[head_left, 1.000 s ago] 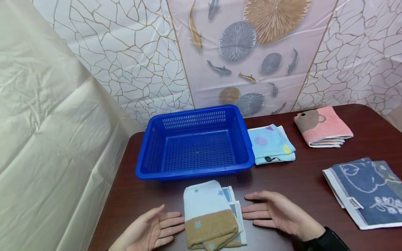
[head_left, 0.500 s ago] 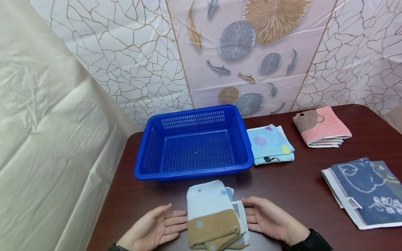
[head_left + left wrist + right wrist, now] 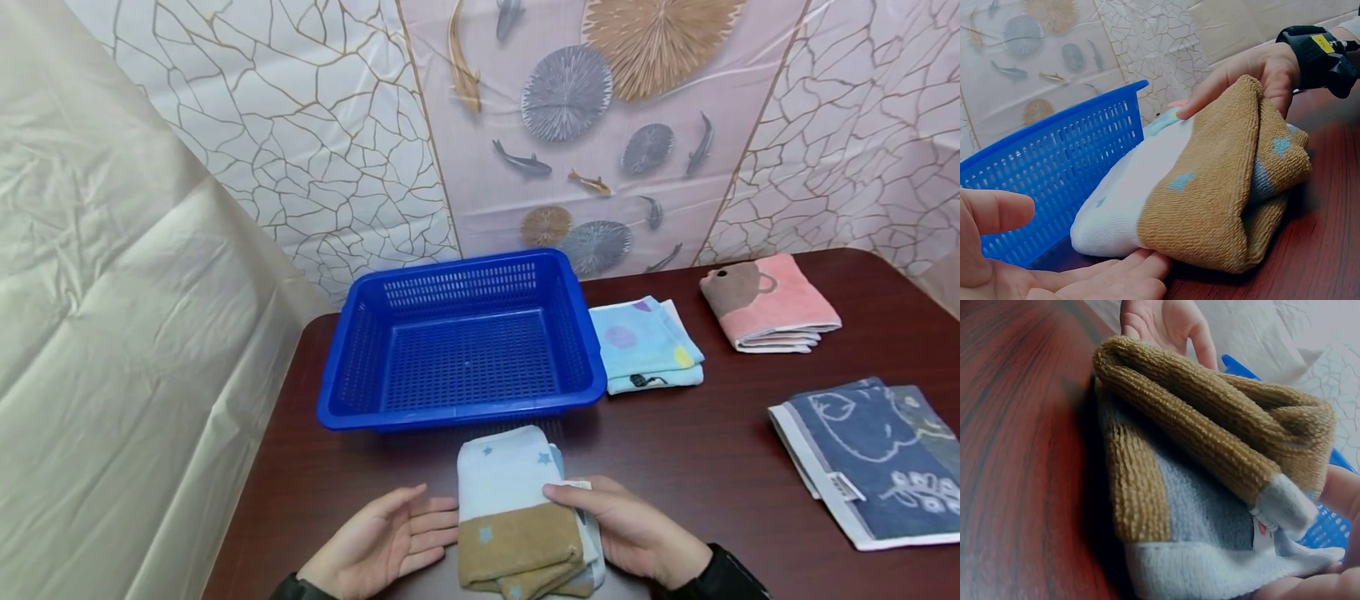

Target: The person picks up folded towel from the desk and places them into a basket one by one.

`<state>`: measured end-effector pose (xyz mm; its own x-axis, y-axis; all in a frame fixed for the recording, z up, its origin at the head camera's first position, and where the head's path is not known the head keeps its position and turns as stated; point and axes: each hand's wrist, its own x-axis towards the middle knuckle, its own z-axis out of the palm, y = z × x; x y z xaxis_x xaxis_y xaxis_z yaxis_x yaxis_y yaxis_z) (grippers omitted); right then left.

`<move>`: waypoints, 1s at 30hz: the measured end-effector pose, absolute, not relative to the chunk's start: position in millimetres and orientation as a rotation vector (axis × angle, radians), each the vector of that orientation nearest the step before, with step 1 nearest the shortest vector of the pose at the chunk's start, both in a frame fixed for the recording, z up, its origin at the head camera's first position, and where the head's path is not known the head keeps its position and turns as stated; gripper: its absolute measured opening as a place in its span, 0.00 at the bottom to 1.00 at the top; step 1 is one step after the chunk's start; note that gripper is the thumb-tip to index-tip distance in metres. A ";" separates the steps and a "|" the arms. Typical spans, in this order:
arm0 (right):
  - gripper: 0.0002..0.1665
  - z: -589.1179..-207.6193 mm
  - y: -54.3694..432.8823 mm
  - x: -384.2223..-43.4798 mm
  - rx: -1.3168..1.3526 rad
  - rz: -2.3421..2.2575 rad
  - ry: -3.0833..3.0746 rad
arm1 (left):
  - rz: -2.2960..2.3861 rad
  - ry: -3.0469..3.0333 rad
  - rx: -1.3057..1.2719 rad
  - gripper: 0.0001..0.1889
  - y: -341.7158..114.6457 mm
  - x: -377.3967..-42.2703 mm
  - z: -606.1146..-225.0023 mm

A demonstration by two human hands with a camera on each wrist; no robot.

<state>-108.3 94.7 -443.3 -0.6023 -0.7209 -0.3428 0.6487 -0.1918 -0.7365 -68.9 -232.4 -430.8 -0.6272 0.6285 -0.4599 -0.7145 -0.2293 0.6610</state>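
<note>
A folded white and brown towel with small blue stars lies on the table near its front edge. My right hand pinches its right side, thumb on top and the other fingers underneath or behind, mostly hidden. On the other side my left hand is palm up with straight fingers, their tips touching the towel's left edge. In the left wrist view those fingertips reach just under the towel's lower edge. The right wrist view shows the towel's layered edge with a small white label.
Behind the towel stands a blue plastic basket, nothing inside it. To its right lie a folded light blue towel, a folded pink towel and a folded dark blue towel. A patterned cloth hangs behind the table.
My right hand has moved left and brought its thumb onto the towel, gripping its right side. The towel has shifted slightly right. My left hand has followed it rightward, still flat.
</note>
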 end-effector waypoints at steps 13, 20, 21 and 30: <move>0.19 -448.8 88.3 -105.3 -0.107 -1.921 1.062 | 1.910 1.282 -0.228 0.24 -212.5 -70.0 -433.1; 0.18 -448.3 85.3 -105.5 -0.085 -1.929 1.088 | 1.916 1.332 -0.232 0.33 -207.7 -70.8 -431.9; 0.18 -448.3 84.7 -105.4 -0.079 -1.931 1.094 | 1.920 1.331 -0.232 0.33 -207.1 -71.2 -432.0; 0.16 -448.5 82.4 -105.2 -0.043 -1.939 1.088 | 1.930 1.250 -0.191 0.24 -197.3 -76.3 -434.5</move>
